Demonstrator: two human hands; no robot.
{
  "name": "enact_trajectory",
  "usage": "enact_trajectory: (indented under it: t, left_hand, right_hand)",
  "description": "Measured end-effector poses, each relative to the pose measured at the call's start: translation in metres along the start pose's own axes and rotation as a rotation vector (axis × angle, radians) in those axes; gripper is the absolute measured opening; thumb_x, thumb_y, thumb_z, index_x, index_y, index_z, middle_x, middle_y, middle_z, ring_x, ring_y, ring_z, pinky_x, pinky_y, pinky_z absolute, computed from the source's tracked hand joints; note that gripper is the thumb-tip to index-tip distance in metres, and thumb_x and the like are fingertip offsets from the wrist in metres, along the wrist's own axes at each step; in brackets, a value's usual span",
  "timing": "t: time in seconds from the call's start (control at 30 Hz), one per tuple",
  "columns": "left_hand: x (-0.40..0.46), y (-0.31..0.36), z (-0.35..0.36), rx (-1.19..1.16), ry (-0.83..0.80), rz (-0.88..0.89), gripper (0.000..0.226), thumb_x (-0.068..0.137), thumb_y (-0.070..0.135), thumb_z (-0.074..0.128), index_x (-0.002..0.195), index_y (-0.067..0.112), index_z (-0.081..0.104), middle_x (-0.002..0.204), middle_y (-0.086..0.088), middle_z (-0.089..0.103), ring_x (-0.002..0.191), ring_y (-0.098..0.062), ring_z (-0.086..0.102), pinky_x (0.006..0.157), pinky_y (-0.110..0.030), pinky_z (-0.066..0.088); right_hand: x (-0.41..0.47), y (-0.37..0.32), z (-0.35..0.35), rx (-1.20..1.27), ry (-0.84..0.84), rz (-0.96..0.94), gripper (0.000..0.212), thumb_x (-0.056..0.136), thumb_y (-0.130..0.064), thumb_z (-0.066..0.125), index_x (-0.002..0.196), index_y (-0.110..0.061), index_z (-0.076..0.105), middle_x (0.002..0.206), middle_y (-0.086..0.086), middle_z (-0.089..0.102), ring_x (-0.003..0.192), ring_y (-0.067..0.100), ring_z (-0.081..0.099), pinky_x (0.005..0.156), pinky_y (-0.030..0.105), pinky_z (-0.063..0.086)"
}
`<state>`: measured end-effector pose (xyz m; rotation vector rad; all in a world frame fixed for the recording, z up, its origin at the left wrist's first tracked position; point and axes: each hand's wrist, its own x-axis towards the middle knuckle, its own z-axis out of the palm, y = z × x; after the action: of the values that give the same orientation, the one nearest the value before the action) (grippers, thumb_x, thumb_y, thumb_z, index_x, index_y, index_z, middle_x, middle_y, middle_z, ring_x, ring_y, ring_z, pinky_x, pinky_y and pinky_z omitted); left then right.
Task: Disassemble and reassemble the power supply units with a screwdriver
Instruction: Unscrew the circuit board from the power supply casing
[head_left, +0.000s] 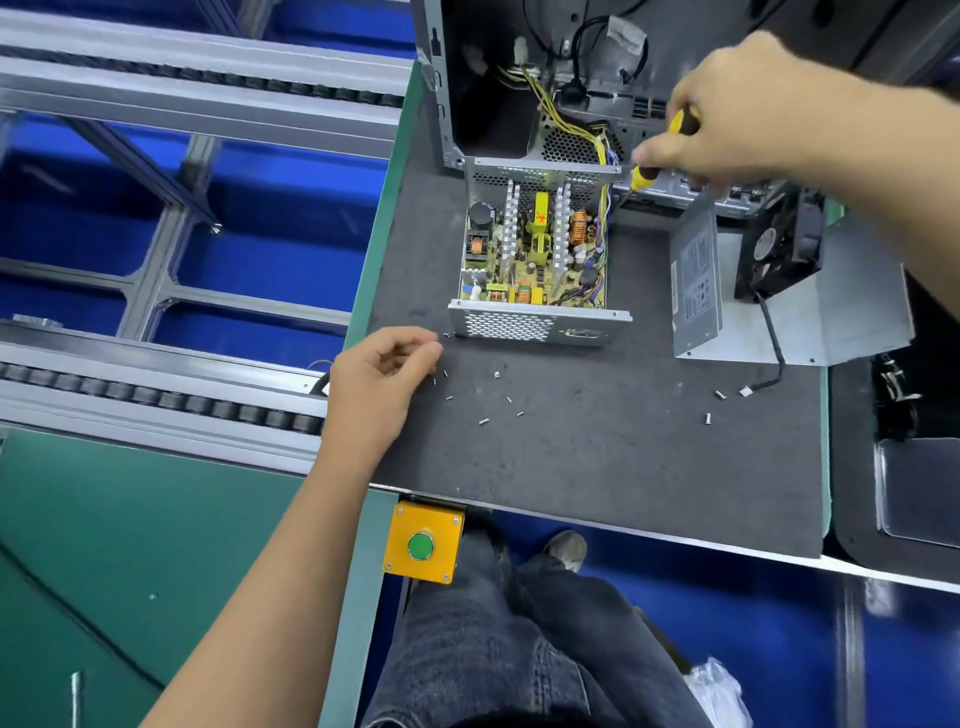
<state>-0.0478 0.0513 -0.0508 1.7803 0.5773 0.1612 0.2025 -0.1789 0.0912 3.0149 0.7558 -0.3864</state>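
One open power supply (535, 254) stood mid-frame, one cover (696, 286) with one fan (784, 244) to its right, and one screwdriver (654, 156) at upper right. About eleven loose screws (484, 421) lay on the tabletop (597, 467). One green button (421, 545) showed below; two hands were visible.

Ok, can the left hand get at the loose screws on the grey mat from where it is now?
Probably yes. The left hand rests on the grey mat with its fingers curled, and the nearest loose screws lie just beyond its fingertips with nothing between. The right hand is far off, holding the screwdriver.
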Motion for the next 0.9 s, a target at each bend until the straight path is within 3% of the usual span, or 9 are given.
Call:
enact_trajectory:
  t: [0.1,0.17,0.23,0.37,0.43,0.5,0.6,0.7,0.9]
  left_hand:
    - [-0.002,0.003,0.008,0.129,-0.065,0.073,0.024,0.087,0.011,0.076,0.085,0.035,0.072,0.078,0.017,0.071,0.071,0.001,0.061,0.072,-0.013,0.049]
    - [-0.004,0.005,0.013,0.194,-0.086,0.105,0.024,0.088,0.012,0.076,0.086,0.035,0.071,0.079,0.02,0.069,0.07,0.003,0.059,0.071,-0.01,0.048]
    - [-0.005,0.005,0.014,0.238,-0.086,0.111,0.018,0.09,0.016,0.073,0.089,0.033,0.072,0.078,0.021,0.068,0.07,0.001,0.061,0.071,-0.008,0.047]
    - [-0.004,0.005,0.013,0.396,-0.119,0.296,0.005,0.089,0.015,0.074,0.093,0.018,0.077,0.086,0.013,0.071,0.076,0.002,0.06,0.075,-0.005,0.043]
    - [-0.004,0.006,0.018,0.51,-0.188,0.459,0.005,0.087,0.013,0.076,0.092,0.012,0.077,0.092,0.003,0.073,0.083,-0.007,0.063,0.082,-0.019,0.049]
    - [-0.004,0.008,0.025,0.595,-0.247,0.568,0.005,0.086,0.009,0.077,0.091,0.009,0.077,0.093,-0.002,0.075,0.087,-0.022,0.067,0.083,-0.035,0.053]
    - [-0.003,0.01,0.031,0.654,-0.271,0.683,0.007,0.081,0.001,0.079,0.086,0.004,0.075,0.087,-0.007,0.075,0.079,-0.03,0.067,0.075,-0.038,0.054]
    - [0.001,0.012,0.033,0.652,-0.271,0.681,0.008,0.078,-0.003,0.077,0.083,0.003,0.074,0.081,-0.008,0.073,0.074,-0.031,0.067,0.07,-0.038,0.057]
    - [0.007,0.012,0.03,0.591,-0.27,0.449,0.003,0.087,0.009,0.074,0.089,0.01,0.075,0.084,-0.002,0.072,0.076,-0.019,0.063,0.077,-0.041,0.055]
  right_hand:
    - [0.0,-0.004,0.001,-0.029,-0.025,0.045,0.056,0.094,-0.054,0.051,0.072,-0.005,0.066,0.048,0.004,0.063,0.063,0.022,0.053,0.056,0.031,0.042]
    - [-0.001,-0.004,-0.001,0.001,-0.034,0.012,0.033,0.092,-0.044,0.058,0.09,-0.011,0.06,0.079,0.01,0.065,0.078,0.029,0.051,0.065,0.036,0.044]
    - [-0.004,-0.005,-0.003,0.096,-0.028,-0.034,0.02,0.087,-0.031,0.066,0.097,-0.019,0.055,0.093,0.011,0.064,0.084,0.03,0.052,0.074,0.038,0.047]
    - [-0.007,-0.009,-0.002,0.127,0.036,-0.047,0.019,0.087,-0.036,0.071,0.085,-0.021,0.059,0.07,0.004,0.069,0.09,0.022,0.05,0.08,0.043,0.054]
    - [-0.008,-0.012,-0.003,0.148,0.025,-0.015,0.024,0.088,-0.04,0.068,0.081,-0.021,0.056,0.063,0.006,0.068,0.089,0.019,0.048,0.074,0.044,0.055]
    - [-0.008,-0.014,-0.002,0.165,0.031,0.003,0.024,0.089,-0.04,0.067,0.083,-0.019,0.057,0.07,0.011,0.069,0.083,0.019,0.051,0.073,0.043,0.055]
    - [-0.006,-0.017,0.002,0.173,0.046,0.002,0.022,0.089,-0.039,0.067,0.087,-0.019,0.057,0.085,0.015,0.065,0.094,0.027,0.059,0.073,0.04,0.051]
    - [-0.004,-0.015,0.005,0.166,0.058,-0.001,0.023,0.089,-0.039,0.067,0.09,-0.018,0.057,0.085,0.015,0.064,0.104,0.029,0.056,0.068,0.037,0.046]
    - [-0.003,-0.012,0.01,0.163,0.091,-0.004,0.027,0.09,-0.038,0.066,0.095,-0.014,0.056,0.084,0.012,0.057,0.096,0.035,0.06,0.062,0.036,0.044]
